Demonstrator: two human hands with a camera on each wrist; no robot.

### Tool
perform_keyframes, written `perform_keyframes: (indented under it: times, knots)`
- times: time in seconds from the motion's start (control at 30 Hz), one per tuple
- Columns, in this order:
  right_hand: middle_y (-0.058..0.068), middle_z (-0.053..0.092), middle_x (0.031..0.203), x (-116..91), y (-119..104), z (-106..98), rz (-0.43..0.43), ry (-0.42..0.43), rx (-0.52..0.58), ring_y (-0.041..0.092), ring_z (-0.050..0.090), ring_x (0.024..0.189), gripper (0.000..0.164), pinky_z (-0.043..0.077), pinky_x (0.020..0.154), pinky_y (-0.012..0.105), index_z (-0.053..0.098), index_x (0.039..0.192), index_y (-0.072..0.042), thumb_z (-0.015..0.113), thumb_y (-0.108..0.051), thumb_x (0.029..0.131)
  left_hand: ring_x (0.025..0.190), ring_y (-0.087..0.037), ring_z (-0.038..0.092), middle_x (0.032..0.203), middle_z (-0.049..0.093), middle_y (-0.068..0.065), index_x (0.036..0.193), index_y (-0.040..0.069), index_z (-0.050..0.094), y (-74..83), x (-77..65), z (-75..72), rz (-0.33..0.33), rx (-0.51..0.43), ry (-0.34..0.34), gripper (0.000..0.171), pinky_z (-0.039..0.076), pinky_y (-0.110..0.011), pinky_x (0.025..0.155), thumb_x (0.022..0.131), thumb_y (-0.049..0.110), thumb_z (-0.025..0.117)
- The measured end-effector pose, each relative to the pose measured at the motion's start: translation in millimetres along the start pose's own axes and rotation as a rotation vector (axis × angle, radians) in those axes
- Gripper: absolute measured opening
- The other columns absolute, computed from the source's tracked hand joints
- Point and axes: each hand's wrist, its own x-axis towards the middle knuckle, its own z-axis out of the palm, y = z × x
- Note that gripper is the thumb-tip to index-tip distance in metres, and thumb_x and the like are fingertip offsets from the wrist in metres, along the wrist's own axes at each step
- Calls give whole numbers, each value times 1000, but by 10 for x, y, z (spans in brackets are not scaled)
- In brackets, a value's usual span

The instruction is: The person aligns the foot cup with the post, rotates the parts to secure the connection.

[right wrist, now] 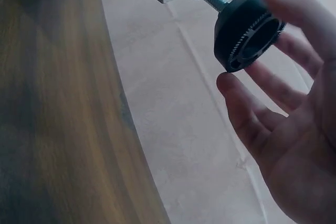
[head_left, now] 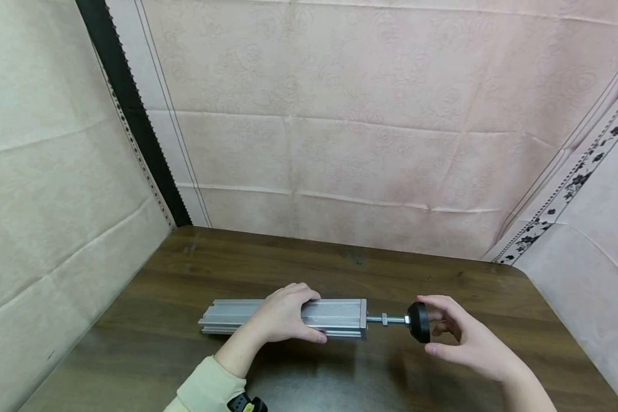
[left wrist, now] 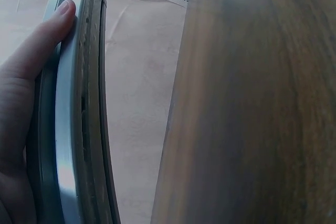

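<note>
left hand clamped round metal profile, right hand pinching black foot
beneath the profile, wooden table; behind it, pale cloth.

Gripping a silver profile from above with the left hand, with the thumb along its near side. Curving the fingers and thumb of the right hand round the rim of a black foot. Between the two hands, joining foot and profile, a threaded rod with a nut. Below both hands, a brown wooden table; beyond them, pale patterned cloth. Behind the left hand, at its wrist, a pale green sleeve and a black device.
</note>
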Motion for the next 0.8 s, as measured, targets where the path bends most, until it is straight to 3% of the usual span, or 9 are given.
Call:
perform_keyframes:
  times: [0.23, 0.47, 0.67, 0.8]
  knots:
    - [2, 61, 110, 2, -2, -2, 73, 29, -6, 16, 62, 92, 64, 49, 71, 26, 40, 139, -7, 66, 6, 82, 93, -11, 50, 104, 57, 9, 114, 17, 63, 7, -3, -10, 1, -5, 3, 71, 43, -32, 79, 62, 64, 73]
    - [-1, 45, 128, 9, 5, -21, 0, -15, 13, 14, 59, 100, 73, 47, 80, 24, 34, 140, -1, 68, 10, 78, 92, -10, 50, 103, 58, 9, 113, 16, 63, 4, -4, -18, 0, -1, 0, 72, 43, -31, 79, 62, 66, 72]
    - [2, 57, 115, 1, -11, -6, 64, 18, -31, 14, 61, 93, 63, 48, 74, 26, 39, 138, -5, 65, 5, 83, 92, -10, 50, 103, 57, 9, 114, 16, 63, 6, -7, -19, 1, -15, -5, 70, 43, -32, 79, 63, 63, 74]
    - [0, 55, 121, 3, -8, 1, 56, 35, -17, 12, 60, 98, 65, 49, 75, 25, 37, 140, -4, 63, 9, 82, 91, -10, 50, 103, 57, 9, 114, 16, 63, 8, -12, -14, 4, -15, 0, 69, 43, -31, 79, 63, 62, 75]
